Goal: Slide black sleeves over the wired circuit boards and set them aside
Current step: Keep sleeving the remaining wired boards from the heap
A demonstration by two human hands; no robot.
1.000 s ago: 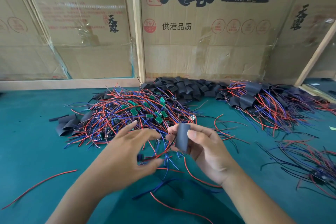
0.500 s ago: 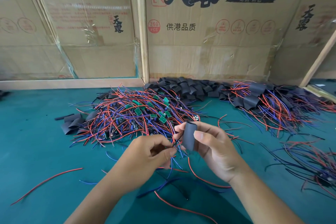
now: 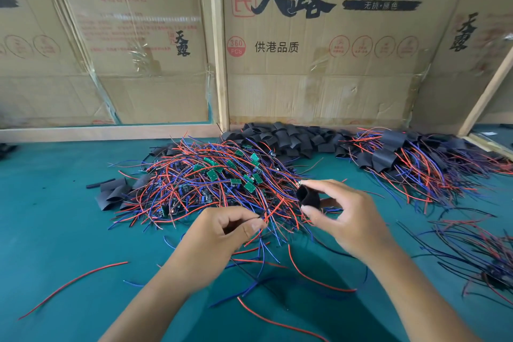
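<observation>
Lowest in the frame, loose red and blue wire offcuts [image 3: 311, 278] lie scattered on the teal desk [image 3: 55, 230] between the two forearms. Just above them, at centre frame, the left hand [image 3: 222, 233] has its fingers curled in, with thumb and forefinger pinching the ends of thin wires [image 3: 263, 217] that trail out of the heap. To its right and close by, not touching it, the right hand [image 3: 349, 219] pinches a black sleeve [image 3: 308, 197] between thumb and fingers, the sleeve's open mouth turned toward the left hand.

Behind the hands, filling the middle of the frame, sits the pile of wired circuit boards [image 3: 222, 175], small green boards showing among the red and blue leads. A few flat black pieces [image 3: 112, 194] lie at its left edge. Farther back, at upper centre, is a heap of empty black sleeves [image 3: 288, 139]; to the right of it, a pile of sleeved boards [image 3: 402, 155]. Cardboard cartons [image 3: 319, 64] with printed characters stand along the back.
</observation>
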